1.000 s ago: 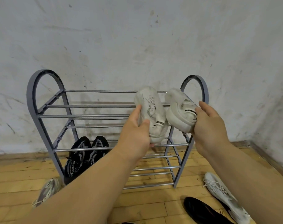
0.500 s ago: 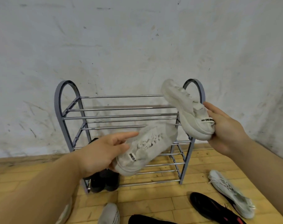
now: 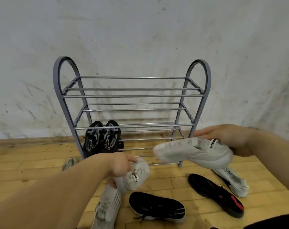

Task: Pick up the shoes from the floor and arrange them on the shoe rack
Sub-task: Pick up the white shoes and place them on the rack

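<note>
Our left hand (image 3: 122, 166) curls round the heel of a white shoe (image 3: 137, 175), held low in front of the rack (image 3: 132, 96). Our right hand (image 3: 228, 138) grips its mate (image 3: 190, 151) at the heel, toe pointing toward the left hand. Both heel tabs carry black lettering, too blurred to read. Beyond the left hand, a black pair (image 3: 101, 139) low in the rack shows lettering starting "PROK".

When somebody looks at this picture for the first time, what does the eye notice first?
Two white shoes held up: the left hand grips the lower white shoe, the right hand the higher white shoe, before the grey shoe rack. Next, the black pair on its low shelf, left end, and loose shoes on the wooden floor.
</note>
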`<state>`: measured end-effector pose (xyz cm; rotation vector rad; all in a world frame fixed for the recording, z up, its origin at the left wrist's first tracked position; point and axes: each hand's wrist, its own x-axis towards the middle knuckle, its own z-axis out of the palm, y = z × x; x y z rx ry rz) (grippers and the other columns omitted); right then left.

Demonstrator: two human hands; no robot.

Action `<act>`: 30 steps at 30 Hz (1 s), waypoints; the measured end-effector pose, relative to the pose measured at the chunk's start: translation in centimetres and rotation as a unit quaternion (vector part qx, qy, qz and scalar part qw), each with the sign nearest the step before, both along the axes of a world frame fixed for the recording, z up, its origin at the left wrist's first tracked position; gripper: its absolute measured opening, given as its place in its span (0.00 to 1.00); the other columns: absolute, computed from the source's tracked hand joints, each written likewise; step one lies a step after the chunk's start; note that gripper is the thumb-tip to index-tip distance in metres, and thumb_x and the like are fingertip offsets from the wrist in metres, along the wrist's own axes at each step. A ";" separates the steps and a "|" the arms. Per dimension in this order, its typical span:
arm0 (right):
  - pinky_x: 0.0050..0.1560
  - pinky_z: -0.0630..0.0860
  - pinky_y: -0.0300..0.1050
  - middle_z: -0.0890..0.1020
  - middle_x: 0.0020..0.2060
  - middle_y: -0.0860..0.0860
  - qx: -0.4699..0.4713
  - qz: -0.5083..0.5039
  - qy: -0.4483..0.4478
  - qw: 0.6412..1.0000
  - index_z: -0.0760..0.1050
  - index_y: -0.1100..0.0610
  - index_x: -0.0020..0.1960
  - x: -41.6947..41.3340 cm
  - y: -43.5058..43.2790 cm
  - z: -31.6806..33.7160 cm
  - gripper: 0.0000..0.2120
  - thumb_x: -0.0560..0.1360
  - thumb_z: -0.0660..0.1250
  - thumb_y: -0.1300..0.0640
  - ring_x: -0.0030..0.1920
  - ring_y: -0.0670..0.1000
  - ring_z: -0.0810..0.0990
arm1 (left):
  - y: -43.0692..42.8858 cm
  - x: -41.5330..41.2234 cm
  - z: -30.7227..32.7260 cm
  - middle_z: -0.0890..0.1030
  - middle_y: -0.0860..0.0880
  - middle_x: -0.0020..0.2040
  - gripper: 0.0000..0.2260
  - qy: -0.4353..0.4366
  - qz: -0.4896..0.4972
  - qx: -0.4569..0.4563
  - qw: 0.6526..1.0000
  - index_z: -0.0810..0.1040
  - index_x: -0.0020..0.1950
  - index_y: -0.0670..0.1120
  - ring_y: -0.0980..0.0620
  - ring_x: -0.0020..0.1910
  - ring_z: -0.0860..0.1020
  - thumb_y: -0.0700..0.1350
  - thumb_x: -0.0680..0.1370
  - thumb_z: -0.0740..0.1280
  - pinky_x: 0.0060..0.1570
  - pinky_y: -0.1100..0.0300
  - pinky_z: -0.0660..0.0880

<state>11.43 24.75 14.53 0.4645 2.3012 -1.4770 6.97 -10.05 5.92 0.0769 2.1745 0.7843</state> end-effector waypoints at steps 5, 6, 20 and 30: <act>0.47 0.83 0.48 0.85 0.51 0.52 0.074 -0.009 -0.087 0.993 0.81 0.53 0.57 -0.9 -1.6 -8.7 0.09 0.84 0.64 0.62 0.53 0.56 0.85 | 2.7 1.6 -6.4 0.74 0.47 0.66 0.21 -0.011 0.137 0.098 0.986 0.71 0.72 0.61 0.45 0.53 0.80 0.38 0.85 0.58 0.40 0.52 0.80; 0.52 0.83 0.51 0.85 0.51 0.53 0.083 -0.030 -0.088 0.992 0.81 0.52 0.56 -1.2 -1.6 -10.8 0.10 0.84 0.63 0.62 0.54 0.57 0.85 | 3.5 1.8 -8.2 0.76 0.46 0.68 0.20 0.009 0.150 0.105 0.983 0.71 0.74 0.58 0.44 0.55 0.81 0.40 0.85 0.59 0.44 0.51 0.82; 0.64 0.79 0.54 0.78 0.66 0.46 -0.114 -0.318 0.017 0.941 0.66 0.48 0.80 -12.1 -5.6 -31.8 0.22 0.87 0.56 0.61 0.58 0.55 0.81 | 10.0 -8.0 -22.1 0.75 0.47 0.72 0.19 0.063 0.333 0.241 0.910 0.69 0.77 0.55 0.46 0.67 0.77 0.41 0.87 0.58 0.69 0.46 0.75; 0.58 0.77 0.51 0.81 0.57 0.53 0.152 -0.199 0.078 0.965 0.69 0.50 0.77 -20.6 -3.7 -37.2 0.20 0.87 0.54 0.59 0.61 0.59 0.79 | 13.7 -16.9 -27.3 0.72 0.46 0.73 0.21 0.114 0.201 0.135 0.963 0.63 0.81 0.53 0.43 0.73 0.71 0.47 0.87 0.58 0.70 0.52 0.72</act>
